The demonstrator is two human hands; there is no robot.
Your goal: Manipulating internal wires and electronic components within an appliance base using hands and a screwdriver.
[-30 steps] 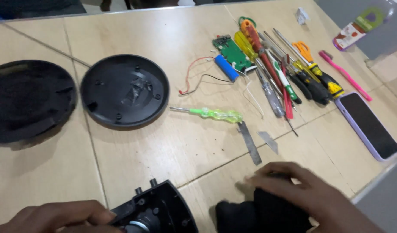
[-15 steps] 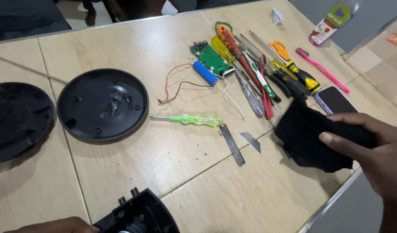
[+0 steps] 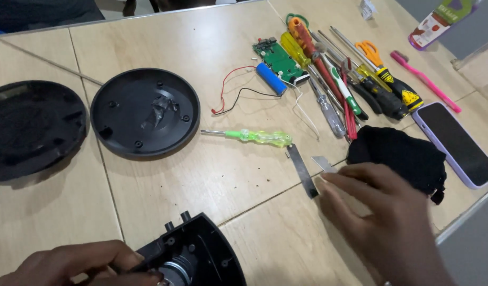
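Note:
My left hand (image 3: 69, 262) grips a black plastic housing (image 3: 201, 254) with a round metal part in it, at the bottom edge of the view. My right hand (image 3: 381, 222) hovers low over the table with its fingers spread and nothing in them. Its fingertips are just short of a narrow metal strip (image 3: 301, 169) and a small metal blade piece (image 3: 323, 162). A black cloth (image 3: 397, 156) lies on the table just beyond that hand, beside a purple-cased phone (image 3: 458, 143).
A green-handled screwdriver (image 3: 254, 136) lies mid-table. Two round black covers (image 3: 144, 111) (image 3: 32, 127) sit at the left. Further back are a blue battery cell (image 3: 270, 78) wired to a green circuit board (image 3: 278, 58), several screwdrivers and pliers (image 3: 344, 85), a pink toothbrush (image 3: 427, 82) and a bottle (image 3: 434, 24). The table edge (image 3: 466, 212) runs along the right.
My right hand carried the black cloth from the near edge to the right, set it down by the phone and let go. It now reaches toward the metal strips.

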